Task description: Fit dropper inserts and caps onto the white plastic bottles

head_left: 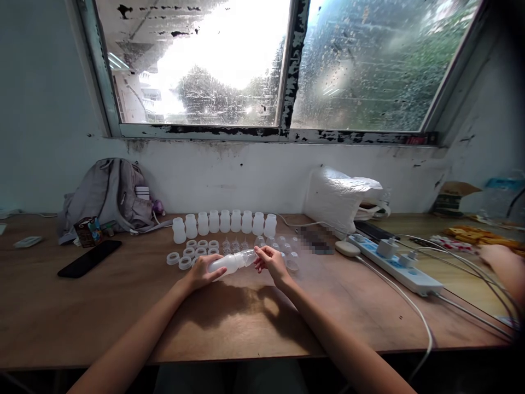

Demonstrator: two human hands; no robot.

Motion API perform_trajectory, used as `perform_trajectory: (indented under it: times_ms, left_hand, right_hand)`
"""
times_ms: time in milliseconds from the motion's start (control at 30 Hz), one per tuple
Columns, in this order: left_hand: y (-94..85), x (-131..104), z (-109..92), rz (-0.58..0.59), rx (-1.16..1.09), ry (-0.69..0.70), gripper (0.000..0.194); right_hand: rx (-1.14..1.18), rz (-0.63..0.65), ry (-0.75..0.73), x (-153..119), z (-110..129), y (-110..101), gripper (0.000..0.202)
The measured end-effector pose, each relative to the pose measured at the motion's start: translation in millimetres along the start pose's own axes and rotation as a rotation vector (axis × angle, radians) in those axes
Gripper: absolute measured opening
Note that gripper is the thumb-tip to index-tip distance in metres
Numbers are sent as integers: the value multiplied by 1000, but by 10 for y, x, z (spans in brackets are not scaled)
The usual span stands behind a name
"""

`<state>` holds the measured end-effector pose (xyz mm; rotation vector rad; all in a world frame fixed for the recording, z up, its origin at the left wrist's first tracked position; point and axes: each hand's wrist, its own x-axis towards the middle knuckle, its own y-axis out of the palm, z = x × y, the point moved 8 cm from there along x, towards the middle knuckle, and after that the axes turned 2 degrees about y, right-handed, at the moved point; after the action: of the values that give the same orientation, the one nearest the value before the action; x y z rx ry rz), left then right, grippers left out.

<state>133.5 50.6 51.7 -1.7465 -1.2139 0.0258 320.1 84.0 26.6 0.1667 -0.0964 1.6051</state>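
Note:
My left hand is wrapped around a frosted white baby bottle, tilted on its side above the table with its top toward the right. The fingers of my right hand pinch the tip of the clear cap at the bottle's top. Just beyond my hands, several white collar rings lie in rows on the left. Several clear teats stand in the middle, and several clear caps on the right, partly hidden by my right hand. Behind them is a row of frosted bottle bodies, upright and without tops.
A black phone, a small box and a grey backpack are at the left. Toward the right are a white plastic bag, a power strip with trailing cables and another person's hand.

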Motion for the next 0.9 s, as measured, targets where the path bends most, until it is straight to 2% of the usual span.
perform_trajectory:
  times_ms: [467, 667, 767, 900]
  left_hand:
    - [21, 1, 9, 18, 1, -26, 34]
    - [54, -1, -7, 44, -18, -3, 35]
    - [97, -4, -44, 74, -40, 14, 35]
    - [146, -4, -131, 86, -53, 52, 33]
  right_hand:
    - [3, 64, 38, -10, -64, 83, 31]
    - [-61, 199, 99, -79, -109, 207, 31]
    - [-222, 206, 1, -125, -87, 251, 35]
    - [-422, 36, -253, -205, 28, 217, 35]
